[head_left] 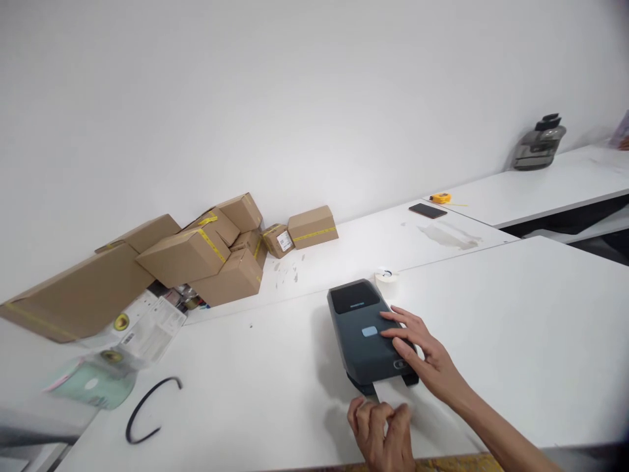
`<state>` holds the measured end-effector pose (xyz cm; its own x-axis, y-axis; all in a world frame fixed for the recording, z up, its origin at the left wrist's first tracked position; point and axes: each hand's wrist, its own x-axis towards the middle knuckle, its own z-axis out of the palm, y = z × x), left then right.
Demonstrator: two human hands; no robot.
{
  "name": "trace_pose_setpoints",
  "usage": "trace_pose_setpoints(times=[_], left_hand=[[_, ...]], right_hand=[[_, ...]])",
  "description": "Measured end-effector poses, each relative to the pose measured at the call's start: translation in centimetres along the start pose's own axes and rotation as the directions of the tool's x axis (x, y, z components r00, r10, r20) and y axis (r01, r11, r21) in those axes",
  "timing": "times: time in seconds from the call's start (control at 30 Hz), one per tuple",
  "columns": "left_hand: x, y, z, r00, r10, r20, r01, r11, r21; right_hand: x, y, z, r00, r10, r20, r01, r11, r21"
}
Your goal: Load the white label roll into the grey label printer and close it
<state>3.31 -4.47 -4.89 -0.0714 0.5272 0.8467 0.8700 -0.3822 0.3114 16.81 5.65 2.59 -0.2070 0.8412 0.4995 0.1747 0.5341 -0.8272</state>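
A dark grey label printer (pixel 361 331) sits on the white table (pixel 515 328) in front of me. My right hand (pixel 422 354) lies flat on its top, fingers stretched out beside the pale blue button (pixel 369 332). My left hand (pixel 381 429) is below the printer's front slot, fingers pinched on a white label (pixel 388 395) coming out of it. A small white tape roll (pixel 386 277) stands just behind the printer.
Several cardboard boxes (pixel 196 252) are piled at the back left against the wall, with plastic mailers (pixel 142 328) and a black cable (pixel 147 410) nearer. A phone (pixel 427 210) and yellow tape measure (pixel 441 198) lie further back. Another device (pixel 538 144) stands far right.
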Motion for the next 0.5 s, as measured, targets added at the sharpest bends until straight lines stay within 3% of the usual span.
trace_pose_setpoints(times=[0.1, 0.2, 0.27, 0.3, 0.33, 0.37, 0.4, 0.43, 0.47, 0.5], left_hand=[[-0.9, 0.0, -0.6, 1.0, -0.004, 0.01, 0.003, 0.999, 0.038], [-1.3, 0.0, -1.4, 0.998, -0.054, 0.01, 0.054, 0.999, -0.002], [-0.5, -0.2, -1.8, 0.981, -0.192, 0.0, 0.191, 0.978, -0.084], [0.2, -0.4, -2.0, 0.948, -0.318, 0.015, 0.317, 0.938, -0.138], [1.0, -0.6, -2.0, 0.882, -0.468, 0.056, 0.469, 0.862, -0.191], [2.0, -0.9, -1.9, 0.778, -0.616, 0.128, 0.627, 0.742, -0.238], [3.0, -1.2, -1.8, 0.644, -0.732, 0.22, 0.762, 0.588, -0.273], [4.0, -1.5, -1.6, 0.522, -0.794, 0.313, 0.847, 0.439, -0.299], [4.8, -1.8, -1.3, 0.437, -0.805, 0.403, 0.89, 0.32, -0.326], [5.4, -2.0, -1.0, 0.383, -0.789, 0.48, 0.909, 0.23, -0.348]], right_hand=[[-2.3, 1.5, 1.3, 0.987, 0.136, -0.087, -0.134, 0.991, 0.03], [-3.4, 2.3, 2.3, 0.909, 0.39, -0.148, -0.369, 0.917, 0.154], [-3.9, 2.6, 2.7, 0.849, 0.502, -0.169, -0.471, 0.861, 0.189], [-4.0, 2.7, 2.8, 0.831, 0.525, -0.183, -0.496, 0.849, 0.183], [-4.1, 2.7, 2.9, 0.821, 0.535, -0.201, -0.509, 0.844, 0.167], [-4.1, 2.7, 3.0, 0.813, 0.537, -0.223, -0.515, 0.844, 0.152], [-4.1, 2.6, 3.0, 0.806, 0.539, -0.244, -0.519, 0.842, 0.147], [-4.0, 2.4, 3.0, 0.794, 0.548, -0.261, -0.527, 0.836, 0.152], [-3.9, 2.2, 3.1, 0.777, 0.567, -0.274, -0.541, 0.824, 0.168], [-3.8, 1.9, 3.1, 0.757, 0.591, -0.278, -0.559, 0.806, 0.194]])
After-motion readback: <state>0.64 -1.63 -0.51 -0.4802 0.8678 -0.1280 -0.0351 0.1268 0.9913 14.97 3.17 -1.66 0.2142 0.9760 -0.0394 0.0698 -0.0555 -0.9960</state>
